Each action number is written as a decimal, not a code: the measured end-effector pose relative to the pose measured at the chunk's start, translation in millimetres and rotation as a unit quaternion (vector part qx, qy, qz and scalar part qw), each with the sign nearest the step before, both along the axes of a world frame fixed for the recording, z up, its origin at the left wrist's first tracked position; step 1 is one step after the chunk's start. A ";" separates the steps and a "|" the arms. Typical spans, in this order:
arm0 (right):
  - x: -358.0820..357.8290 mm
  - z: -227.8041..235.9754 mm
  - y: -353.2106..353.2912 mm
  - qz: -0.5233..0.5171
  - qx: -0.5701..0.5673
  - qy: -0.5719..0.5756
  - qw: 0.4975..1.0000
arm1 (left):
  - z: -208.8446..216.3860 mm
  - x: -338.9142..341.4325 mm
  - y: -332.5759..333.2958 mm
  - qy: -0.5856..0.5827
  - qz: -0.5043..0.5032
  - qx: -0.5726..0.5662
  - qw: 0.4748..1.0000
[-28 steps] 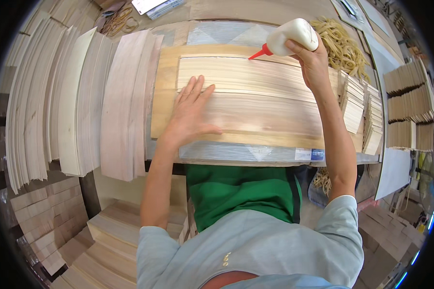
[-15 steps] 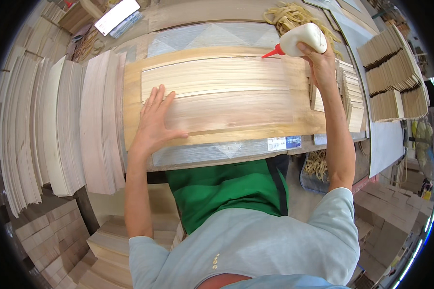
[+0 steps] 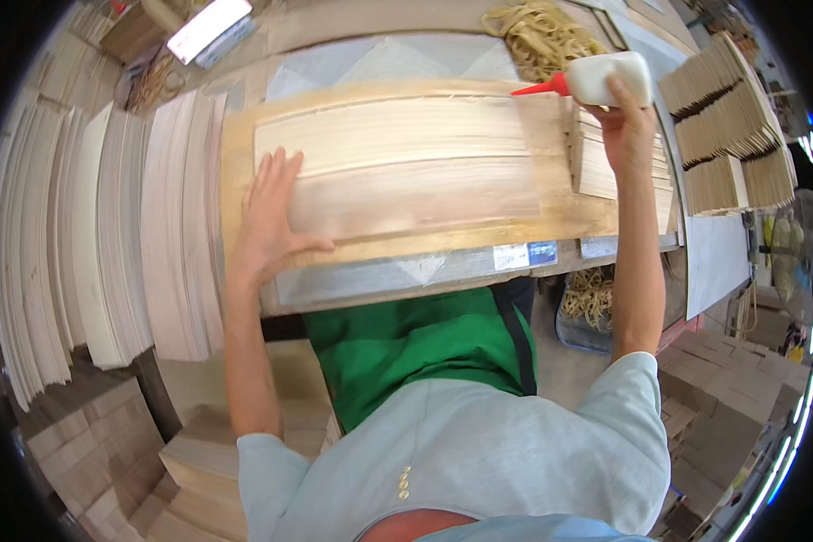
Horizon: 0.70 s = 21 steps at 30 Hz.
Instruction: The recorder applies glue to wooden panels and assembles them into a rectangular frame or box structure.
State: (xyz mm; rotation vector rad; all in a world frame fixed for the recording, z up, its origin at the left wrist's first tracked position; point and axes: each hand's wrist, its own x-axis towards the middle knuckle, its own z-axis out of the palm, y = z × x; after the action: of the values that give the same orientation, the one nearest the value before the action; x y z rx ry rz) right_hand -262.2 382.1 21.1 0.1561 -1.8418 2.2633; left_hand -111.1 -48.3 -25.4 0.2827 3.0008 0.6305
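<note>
Our left hand (image 3: 266, 217) spread, empty-palmed, on strips (image 3: 406, 135) near board (image 3: 238, 135)'s left edge; right hand (image 3: 628, 126) wraps bottle (image 3: 605, 79), nozzle (image 3: 542, 86) by far edge. We'd best squeeze evenly.

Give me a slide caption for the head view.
Left hand spread at the left end of pale boards, right hand holding a red-tipped white bottle.

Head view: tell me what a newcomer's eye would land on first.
First, the white squeeze bottle with its red nozzle, gripped in the right hand near the far right corner of the pale wooden boards. Next, the bright green cloth, below the boards in the picture. Then the tangled tan bands heaped beyond that corner.
</note>
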 end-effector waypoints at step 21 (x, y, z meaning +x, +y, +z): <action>59.8 -38.4 -281.2 0.234 -0.071 -0.070 0.967 | -21.5 5.8 -39.2 0.011 0.112 0.152 0.982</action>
State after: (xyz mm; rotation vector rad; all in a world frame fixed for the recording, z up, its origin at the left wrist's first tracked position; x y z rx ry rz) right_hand -202.4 100.8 -17.3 0.4632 -1.8527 2.7773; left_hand -105.3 -87.5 -46.9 -0.0371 2.9732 1.1169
